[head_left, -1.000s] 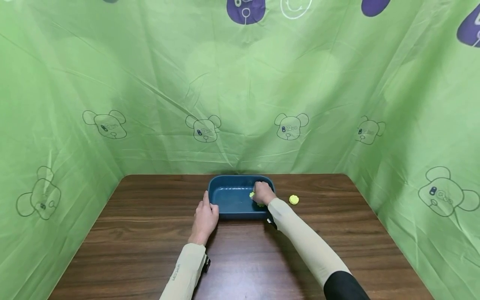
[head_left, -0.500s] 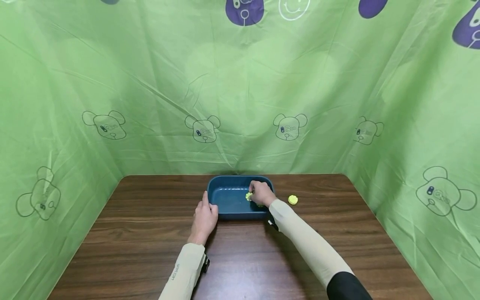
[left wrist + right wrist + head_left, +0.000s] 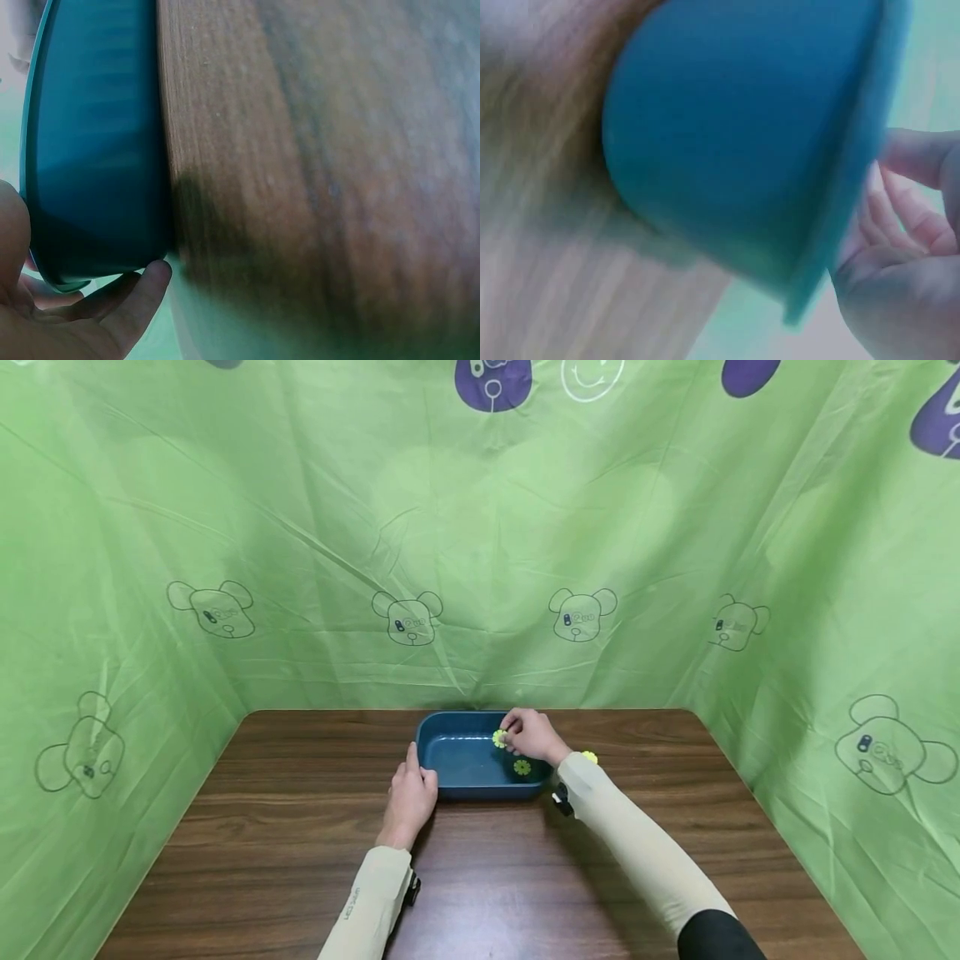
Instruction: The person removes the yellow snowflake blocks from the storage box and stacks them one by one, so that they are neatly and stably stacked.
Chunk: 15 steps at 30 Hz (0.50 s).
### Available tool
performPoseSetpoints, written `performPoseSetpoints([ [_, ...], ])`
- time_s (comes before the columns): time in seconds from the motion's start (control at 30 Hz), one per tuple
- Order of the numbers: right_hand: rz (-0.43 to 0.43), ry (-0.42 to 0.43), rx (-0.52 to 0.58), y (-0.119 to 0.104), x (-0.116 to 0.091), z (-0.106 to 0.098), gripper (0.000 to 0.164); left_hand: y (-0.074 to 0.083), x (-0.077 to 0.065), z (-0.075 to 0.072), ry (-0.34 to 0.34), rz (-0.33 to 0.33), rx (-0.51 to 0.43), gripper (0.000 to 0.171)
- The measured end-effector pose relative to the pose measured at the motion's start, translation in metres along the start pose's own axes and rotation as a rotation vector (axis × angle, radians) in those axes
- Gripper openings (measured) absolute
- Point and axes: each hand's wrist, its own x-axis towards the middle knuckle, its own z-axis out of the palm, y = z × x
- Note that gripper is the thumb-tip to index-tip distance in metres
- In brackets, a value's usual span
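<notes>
A dark blue rectangular dish [image 3: 465, 787] stands near the table's back edge. My left hand [image 3: 410, 795] rests against its left end, index finger extended along the side. In the left wrist view, the thumb [image 3: 11, 232] is at the rim and a fingertip touches low on the dish's wall [image 3: 97, 150]. My right hand [image 3: 536, 737] pinches a yellow-green flower-shaped piece [image 3: 499, 739] over the dish's right half. A similar flower-shaped piece [image 3: 522, 767] lies inside, below that hand. In the right wrist view, the dish's outer wall [image 3: 735, 135] hides what the right fingers [image 3: 907, 202] hold.
Another yellow flower-shaped piece [image 3: 590, 757] lies on the table right of the dish, partly hidden by my right wrist. The brown wooden table [image 3: 480, 877] extends towards me. Green printed curtains [image 3: 487, 668] hang behind it and at both sides.
My right hand has risen and shifted right, lifting its flower-shaped piece. The piece inside the dish now shows fully; the one on the table is now partly covered. The left hand stays put.
</notes>
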Motion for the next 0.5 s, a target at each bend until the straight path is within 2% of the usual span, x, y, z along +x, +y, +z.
performPoseSetpoints([
  [0.17,-0.005,0.028,0.086,0.001,-0.003,-0.022,0.012,0.001,0.001,0.001,0.004,0.002,0.008,0.064],
  [0.5,0.033,0.091,0.105,0.023,-0.020,-0.070,0.019,0.000,0.000,-0.001,-0.005,0.004,0.002,0.064],
])
